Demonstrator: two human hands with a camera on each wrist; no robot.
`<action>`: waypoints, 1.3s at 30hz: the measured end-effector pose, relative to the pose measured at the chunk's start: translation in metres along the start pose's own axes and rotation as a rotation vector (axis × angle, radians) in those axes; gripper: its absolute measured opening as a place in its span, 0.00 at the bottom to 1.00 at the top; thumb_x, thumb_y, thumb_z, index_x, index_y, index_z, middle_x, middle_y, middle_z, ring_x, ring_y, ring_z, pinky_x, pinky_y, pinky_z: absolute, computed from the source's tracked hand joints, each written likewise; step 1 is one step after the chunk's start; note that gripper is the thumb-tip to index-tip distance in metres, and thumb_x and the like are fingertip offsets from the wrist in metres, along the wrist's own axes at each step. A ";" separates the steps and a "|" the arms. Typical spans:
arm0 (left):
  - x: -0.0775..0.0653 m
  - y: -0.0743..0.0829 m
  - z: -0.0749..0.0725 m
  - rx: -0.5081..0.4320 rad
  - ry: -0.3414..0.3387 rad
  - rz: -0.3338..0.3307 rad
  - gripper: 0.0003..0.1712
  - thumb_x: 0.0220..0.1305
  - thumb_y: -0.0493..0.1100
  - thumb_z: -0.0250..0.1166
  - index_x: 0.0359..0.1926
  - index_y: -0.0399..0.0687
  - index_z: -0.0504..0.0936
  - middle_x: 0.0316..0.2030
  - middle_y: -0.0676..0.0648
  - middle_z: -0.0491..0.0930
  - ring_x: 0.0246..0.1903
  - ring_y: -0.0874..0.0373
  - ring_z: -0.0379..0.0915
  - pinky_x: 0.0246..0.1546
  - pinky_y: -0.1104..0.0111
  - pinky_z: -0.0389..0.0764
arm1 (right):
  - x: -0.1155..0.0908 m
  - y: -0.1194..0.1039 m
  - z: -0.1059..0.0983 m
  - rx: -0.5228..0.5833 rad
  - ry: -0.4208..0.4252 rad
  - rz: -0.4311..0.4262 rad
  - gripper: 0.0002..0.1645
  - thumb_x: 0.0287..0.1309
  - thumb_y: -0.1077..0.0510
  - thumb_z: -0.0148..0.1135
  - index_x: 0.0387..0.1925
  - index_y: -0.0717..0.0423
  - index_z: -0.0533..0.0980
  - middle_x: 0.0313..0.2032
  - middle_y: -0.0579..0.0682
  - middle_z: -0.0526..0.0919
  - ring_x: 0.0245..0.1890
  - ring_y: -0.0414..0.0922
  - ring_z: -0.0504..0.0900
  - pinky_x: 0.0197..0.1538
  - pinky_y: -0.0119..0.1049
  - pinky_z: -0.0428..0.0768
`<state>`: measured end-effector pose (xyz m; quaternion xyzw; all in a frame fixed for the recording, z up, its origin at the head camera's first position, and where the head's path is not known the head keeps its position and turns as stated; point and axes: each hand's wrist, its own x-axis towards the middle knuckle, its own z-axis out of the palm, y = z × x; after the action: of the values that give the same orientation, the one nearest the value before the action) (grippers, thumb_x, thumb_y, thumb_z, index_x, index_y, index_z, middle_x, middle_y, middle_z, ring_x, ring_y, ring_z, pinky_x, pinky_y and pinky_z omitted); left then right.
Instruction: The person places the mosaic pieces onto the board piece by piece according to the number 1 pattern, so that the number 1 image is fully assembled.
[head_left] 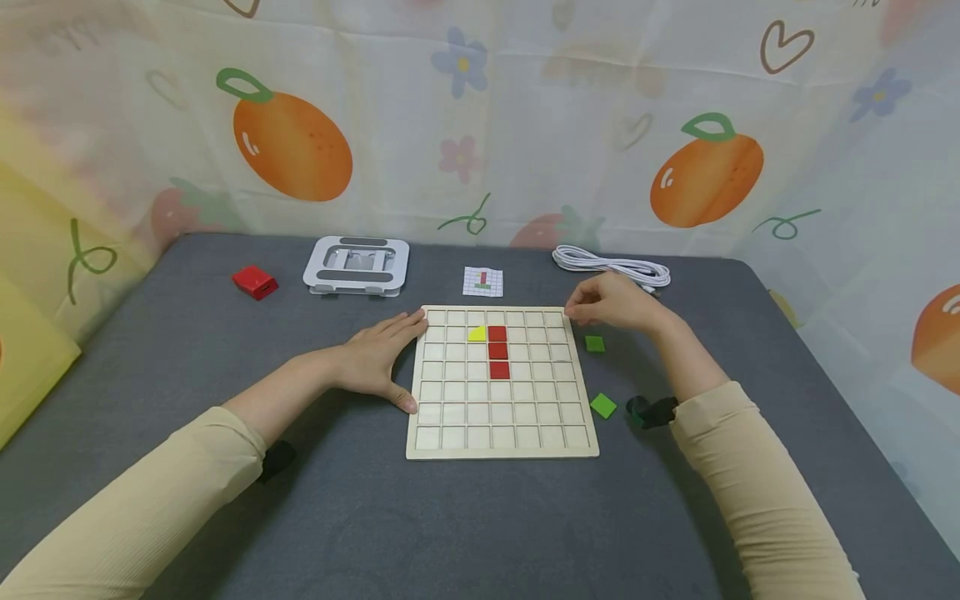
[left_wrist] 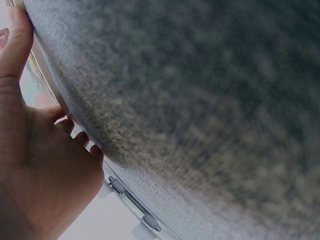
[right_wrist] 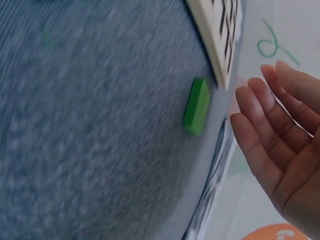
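A pale wooden grid board (head_left: 504, 453) lies flat on the dark table, with three red square tiles (head_left: 498, 351) in a column and a yellow tile (head_left: 477, 334) beside the top one. Along the board's left edge my left hand (head_left: 372, 358) rests with fingers and thumb spread; the left wrist view shows its thumb and fingertips at that edge. My right hand (head_left: 611, 301) is by the upper right corner, fingers loosely bent, and nothing shows between them in the right wrist view. Nearest to it lies a green tile (head_left: 595, 343); another green tile (head_left: 603, 406) sits lower, beside the right edge.
Behind the board is a small printed grid card (head_left: 483, 282). A coiled white cable (head_left: 611, 266) lies at the back right. At the back left are a white and grey folded stand (head_left: 357, 266) and a red object (head_left: 255, 282). A patterned curtain (head_left: 540, 125) hangs behind the table.
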<state>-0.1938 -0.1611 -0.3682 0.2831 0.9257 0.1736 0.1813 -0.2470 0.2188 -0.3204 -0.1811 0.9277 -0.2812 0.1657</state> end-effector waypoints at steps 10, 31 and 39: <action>-0.001 0.000 0.000 0.003 0.001 0.001 0.73 0.42 0.67 0.76 0.78 0.40 0.45 0.80 0.41 0.39 0.78 0.36 0.36 0.70 0.32 0.48 | -0.004 0.021 -0.006 -0.001 -0.028 0.049 0.13 0.67 0.56 0.60 0.46 0.60 0.82 0.42 0.57 0.86 0.42 0.48 0.84 0.50 0.43 0.84; 0.001 -0.001 0.000 0.004 -0.006 0.003 0.74 0.42 0.68 0.76 0.78 0.42 0.44 0.80 0.42 0.38 0.79 0.37 0.35 0.71 0.33 0.47 | -0.004 0.042 -0.009 0.077 -0.228 0.091 0.22 0.62 0.53 0.65 0.52 0.62 0.74 0.32 0.46 0.78 0.35 0.41 0.72 0.45 0.36 0.69; 0.001 -0.003 0.001 0.002 -0.007 -0.006 0.73 0.43 0.68 0.76 0.78 0.42 0.44 0.80 0.42 0.38 0.79 0.37 0.35 0.71 0.33 0.47 | -0.006 0.042 -0.009 0.101 -0.254 0.100 0.26 0.59 0.54 0.68 0.55 0.61 0.72 0.47 0.54 0.78 0.47 0.45 0.75 0.54 0.38 0.70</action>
<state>-0.1956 -0.1622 -0.3701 0.2813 0.9260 0.1710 0.1848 -0.2555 0.2579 -0.3362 -0.1603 0.8918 -0.2936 0.3047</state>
